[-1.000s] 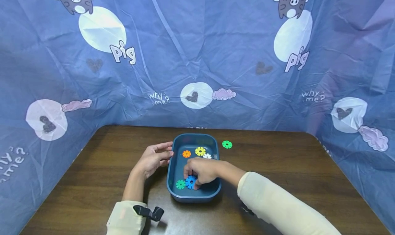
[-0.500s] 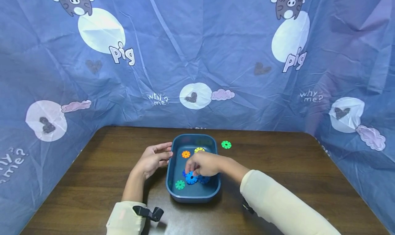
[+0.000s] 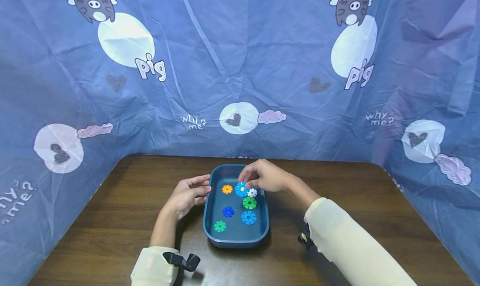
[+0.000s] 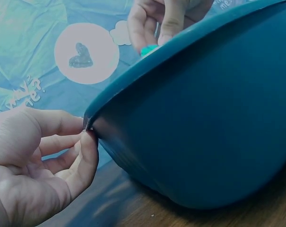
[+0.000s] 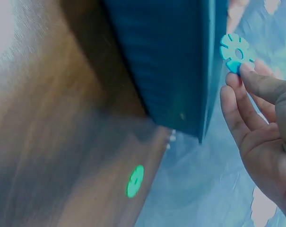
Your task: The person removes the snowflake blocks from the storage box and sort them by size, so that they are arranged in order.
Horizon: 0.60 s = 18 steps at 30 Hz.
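Note:
My right hand (image 3: 266,176) pinches a blue notched disc (image 3: 241,189) between thumb and fingertips, over the far right part of a dark blue plastic bin (image 3: 236,239). The right wrist view shows that disc (image 5: 235,51) upright above the rim. My left hand (image 4: 43,165) pinches the bin's left rim (image 4: 98,111) between thumb and fingers. Inside the bin lie more notched discs: an orange disc (image 3: 227,189), a white disc (image 3: 252,192), a bright green disc (image 3: 249,202), a dark blue disc (image 3: 228,212), another blue disc (image 3: 248,217) and a teal disc (image 3: 220,226). The held disc mostly hides a yellow one.
The bin stands on a brown wooden table (image 3: 318,186). A bright green disc (image 5: 135,181) lies on the table beside the bin, hidden behind my right hand in the head view. A blue printed cloth (image 3: 240,69) hangs behind the table's far edge.
My right hand has lifted the blue disc from the near part of the bin and carried it toward the far right. The discs below are uncovered. My left hand stays at the rim.

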Each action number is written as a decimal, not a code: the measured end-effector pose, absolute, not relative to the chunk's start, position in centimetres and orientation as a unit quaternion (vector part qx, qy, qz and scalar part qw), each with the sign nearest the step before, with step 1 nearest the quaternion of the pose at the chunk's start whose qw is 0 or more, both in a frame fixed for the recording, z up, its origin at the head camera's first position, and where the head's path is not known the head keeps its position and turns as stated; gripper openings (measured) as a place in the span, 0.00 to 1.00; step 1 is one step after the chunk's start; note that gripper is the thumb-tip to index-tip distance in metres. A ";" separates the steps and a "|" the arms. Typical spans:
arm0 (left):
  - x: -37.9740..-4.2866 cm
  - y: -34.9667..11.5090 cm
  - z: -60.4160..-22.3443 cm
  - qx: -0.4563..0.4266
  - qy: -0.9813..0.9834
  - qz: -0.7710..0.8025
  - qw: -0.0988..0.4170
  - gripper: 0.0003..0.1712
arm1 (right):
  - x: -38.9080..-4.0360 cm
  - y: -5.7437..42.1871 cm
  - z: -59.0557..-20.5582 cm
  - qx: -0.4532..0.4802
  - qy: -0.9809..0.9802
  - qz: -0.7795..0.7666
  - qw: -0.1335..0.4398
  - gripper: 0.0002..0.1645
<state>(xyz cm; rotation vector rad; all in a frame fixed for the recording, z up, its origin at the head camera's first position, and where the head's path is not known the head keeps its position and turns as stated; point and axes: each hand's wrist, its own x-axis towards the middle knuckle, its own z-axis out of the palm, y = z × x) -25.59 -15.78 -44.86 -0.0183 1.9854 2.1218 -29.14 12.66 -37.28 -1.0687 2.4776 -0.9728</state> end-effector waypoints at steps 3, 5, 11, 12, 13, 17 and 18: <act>-25.6 -15.8 -44.9 -0.006 0.677 0.727 0.119 0.30 | -29.9 13.9 -36.9 -0.343 0.860 -0.360 0.115 0.09; -25.7 -15.8 -44.9 -0.006 0.676 0.727 0.120 0.30 | -30.3 14.7 -36.6 -0.323 0.864 -0.374 0.100 0.09; -25.8 -15.9 -45.0 -0.004 0.676 0.727 0.123 0.30 | -31.6 17.5 -36.7 -0.263 0.858 -0.437 0.052 0.11; -25.8 -16.0 -45.1 -0.003 0.675 0.727 0.123 0.30 | -31.8 18.0 -36.9 -0.255 0.855 -0.450 0.041 0.11; -25.8 -16.0 -45.1 -0.002 0.675 0.728 0.122 0.30 | -32.0 18.4 -37.1 -0.247 0.852 -0.461 0.029 0.11; -25.9 -16.1 -45.2 0.001 0.674 0.729 0.124 0.30 | -32.6 19.8 -38.1 -0.211 0.841 -0.498 -0.027 0.12; -25.9 -16.1 -45.1 0.001 0.673 0.729 0.124 0.30 | -32.8 20.2 -38.4 -0.204 0.837 -0.507 -0.038 0.13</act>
